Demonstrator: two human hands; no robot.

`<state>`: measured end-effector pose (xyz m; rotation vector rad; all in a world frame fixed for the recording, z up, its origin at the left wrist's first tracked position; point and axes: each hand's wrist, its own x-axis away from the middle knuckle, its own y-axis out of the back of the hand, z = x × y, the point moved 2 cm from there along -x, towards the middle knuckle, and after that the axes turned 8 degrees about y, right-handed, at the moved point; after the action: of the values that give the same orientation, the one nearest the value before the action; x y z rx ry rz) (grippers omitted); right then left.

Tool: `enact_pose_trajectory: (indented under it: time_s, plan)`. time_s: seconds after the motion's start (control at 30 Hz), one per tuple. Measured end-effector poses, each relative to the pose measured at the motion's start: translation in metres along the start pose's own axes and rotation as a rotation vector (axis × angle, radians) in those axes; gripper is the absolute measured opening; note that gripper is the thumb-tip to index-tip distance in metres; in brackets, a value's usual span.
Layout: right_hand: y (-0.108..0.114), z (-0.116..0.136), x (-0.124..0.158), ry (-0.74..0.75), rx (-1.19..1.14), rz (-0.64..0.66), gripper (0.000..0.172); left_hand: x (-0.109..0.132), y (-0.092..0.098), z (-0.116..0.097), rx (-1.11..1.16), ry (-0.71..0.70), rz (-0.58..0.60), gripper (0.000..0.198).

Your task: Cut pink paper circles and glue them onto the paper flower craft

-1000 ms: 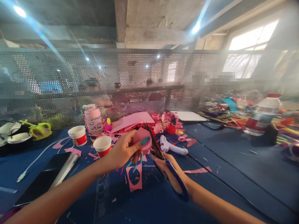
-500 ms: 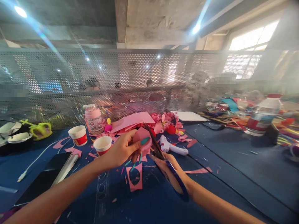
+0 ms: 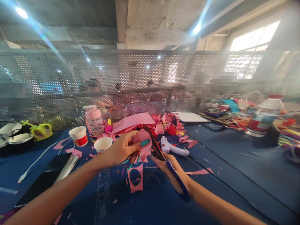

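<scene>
My left hand (image 3: 122,150) pinches a small round pink paper piece (image 3: 143,142) above the blue table (image 3: 222,162), thumb on its front. My right hand (image 3: 170,173) grips blue-handled scissors (image 3: 161,156), whose dark blades point up and away along the right edge of the pink piece. A pink paper scrap with a round hole (image 3: 136,178) lies on the table just below both hands. Small pink offcuts lie scattered around them.
Two paper cups (image 3: 78,136) (image 3: 102,144), a pink-lidded jar (image 3: 94,119), pink paper sheets (image 3: 132,122) and a white glue gun (image 3: 173,148) with its cable lie beyond the hands. A phone (image 3: 42,182) lies left, a bottle (image 3: 263,115) right. A perforated metal screen (image 3: 140,81) backs the table.
The left hand has turned the pink piece a little and sunk slightly, now covering part of the nearer cup. The scissors hold almost the same place.
</scene>
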<state>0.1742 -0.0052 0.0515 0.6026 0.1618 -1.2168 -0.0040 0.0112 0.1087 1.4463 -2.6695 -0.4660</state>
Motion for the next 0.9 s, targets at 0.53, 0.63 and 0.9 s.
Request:
enact_pose_trajectory:
  time_s: [0.53,0.63,0.9]
  plan:
    - [0.001,0.003,0.000,0.007,0.058,0.023,0.031,-0.001,0.004,0.002,0.007,0.049,0.054,0.025]
    - [0.001,0.005,0.000,0.009,0.067,0.032,0.030,0.000,0.005,0.000,-0.007,0.063,0.061,0.027]
    - [-0.001,0.011,-0.001,0.009,0.098,0.014,0.035,0.001,0.007,-0.002,-0.045,0.093,0.057,0.025]
